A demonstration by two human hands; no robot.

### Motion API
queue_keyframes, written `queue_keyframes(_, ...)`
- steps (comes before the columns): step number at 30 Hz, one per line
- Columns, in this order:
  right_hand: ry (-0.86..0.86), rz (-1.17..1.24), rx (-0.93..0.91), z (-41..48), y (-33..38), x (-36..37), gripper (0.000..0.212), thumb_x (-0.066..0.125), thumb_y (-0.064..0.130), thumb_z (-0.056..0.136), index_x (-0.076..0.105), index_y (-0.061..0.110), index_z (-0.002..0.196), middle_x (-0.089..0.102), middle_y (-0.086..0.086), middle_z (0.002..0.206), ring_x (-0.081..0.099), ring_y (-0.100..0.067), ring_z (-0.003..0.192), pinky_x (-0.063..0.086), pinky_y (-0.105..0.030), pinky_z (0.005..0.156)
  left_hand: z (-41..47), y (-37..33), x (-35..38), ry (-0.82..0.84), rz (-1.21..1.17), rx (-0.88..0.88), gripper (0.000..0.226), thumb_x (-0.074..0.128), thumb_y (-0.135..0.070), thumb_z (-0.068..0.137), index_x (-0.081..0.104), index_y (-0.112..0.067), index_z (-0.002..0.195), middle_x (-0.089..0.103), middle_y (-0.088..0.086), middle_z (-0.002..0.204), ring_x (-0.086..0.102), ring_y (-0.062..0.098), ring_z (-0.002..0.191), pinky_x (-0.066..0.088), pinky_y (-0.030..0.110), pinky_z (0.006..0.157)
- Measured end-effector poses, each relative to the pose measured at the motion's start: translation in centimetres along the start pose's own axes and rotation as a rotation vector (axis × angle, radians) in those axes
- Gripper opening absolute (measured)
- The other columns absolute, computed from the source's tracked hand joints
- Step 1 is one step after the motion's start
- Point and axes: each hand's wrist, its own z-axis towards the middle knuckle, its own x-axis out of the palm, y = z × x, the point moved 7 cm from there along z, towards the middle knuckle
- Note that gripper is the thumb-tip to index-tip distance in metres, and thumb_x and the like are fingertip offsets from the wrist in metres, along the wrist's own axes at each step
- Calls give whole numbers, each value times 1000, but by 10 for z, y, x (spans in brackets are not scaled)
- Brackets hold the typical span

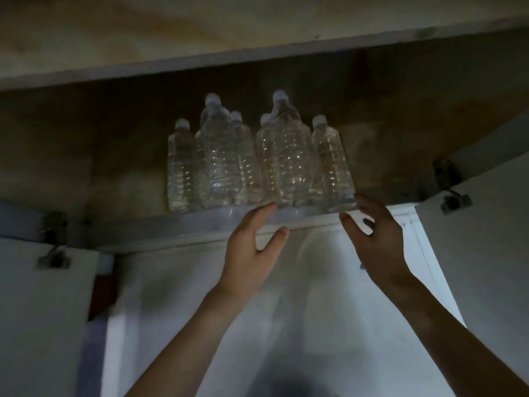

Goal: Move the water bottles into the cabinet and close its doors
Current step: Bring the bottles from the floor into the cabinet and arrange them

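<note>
Water bottles (257, 156) crowd the cabinet shelf (171, 224) at frame centre; bare shelf lies open left and right.

The water bottles (257, 156) stand upright in a tight cluster on the cabinet shelf (143, 227), near its front edge, some behind others. The left door (43, 310) hangs open at the left, the right door (486, 267) at the right, each on a hinge (54, 242) beside the shelf's end. Below the shelf edge, the left hand (252, 253) reaches up under the cluster's middle; the right hand (378, 245) is just beside the rightmost bottle's base.
</note>
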Motion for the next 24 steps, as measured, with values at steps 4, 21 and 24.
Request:
queue_keyframes(4, 39, -157, -41, -64, 58, -46, 48, 62, 29, 94, 52, 15, 139, 55, -2, 139, 49, -16, 126, 34, -22, 105, -52, -64, -34, 139, 310, -16, 48, 55, -40, 94, 53, -23, 139, 55, -7, 139, 48, 10, 130, 35, 24, 109)
queue_keyframes(21, -42, -538, -279, -303, 523, -411, 57, 33, 48, 98, 54, 9, 134, 58, -8, 134, 51, -30, 122, 43, -44, 103, -257, -624, -201, 396, 746, 441, 65, 18, -51, 99, 40, -16, 149, 44, 0, 152, 32, 18, 144, 21, 33, 120)
queue_keyframes(24, -158, -553, -281, -348, 548, -434, 53, 35, 45, 99, 54, 9, 133, 59, -9, 132, 52, -31, 121, 46, -47, 100, -283, -668, -216, 385, 784, 654, 58, 27, -46, 101, 44, -15, 147, 49, 2, 149, 37, 22, 143, 26, 37, 119)
